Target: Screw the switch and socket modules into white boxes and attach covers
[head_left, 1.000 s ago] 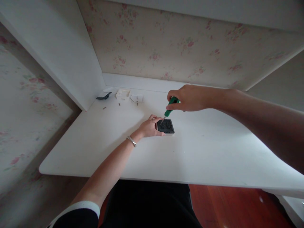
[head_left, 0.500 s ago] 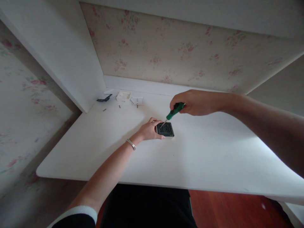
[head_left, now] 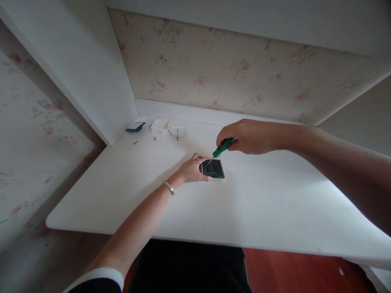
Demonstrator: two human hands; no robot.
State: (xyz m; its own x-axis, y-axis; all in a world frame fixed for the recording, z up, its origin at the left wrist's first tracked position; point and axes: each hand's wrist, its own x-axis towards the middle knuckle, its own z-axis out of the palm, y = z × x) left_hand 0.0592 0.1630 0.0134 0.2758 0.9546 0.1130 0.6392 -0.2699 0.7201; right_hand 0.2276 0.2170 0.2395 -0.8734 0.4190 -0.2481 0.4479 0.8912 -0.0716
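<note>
A small square block with a dark patterned top and a pale base, which looks like a wall socket (head_left: 215, 168), lies on the white desk. My left hand (head_left: 194, 169) grips it from the left, with the thumb along the near edge and fingers along the far edge. In my right hand (head_left: 236, 136) is a screwdriver (head_left: 224, 147) with a green handle. Its shaft slants down to the left, and the tip meets the left part of the dark top. Whether the tip sits in a screw is too small to tell.
At the back left of the desk (head_left: 128, 203) lie a dark plastic piece (head_left: 136, 127), an open white box (head_left: 159, 125) and white flat pieces (head_left: 178, 131). Several small screws, one a dark screw (head_left: 135, 142), lie in front. A side panel and patterned wall bound the desk.
My right hand and the screwdriver have come slightly lower and to the left. The tip stays on the socket's top. My left hand keeps its grip; the whole view has shifted slightly.
</note>
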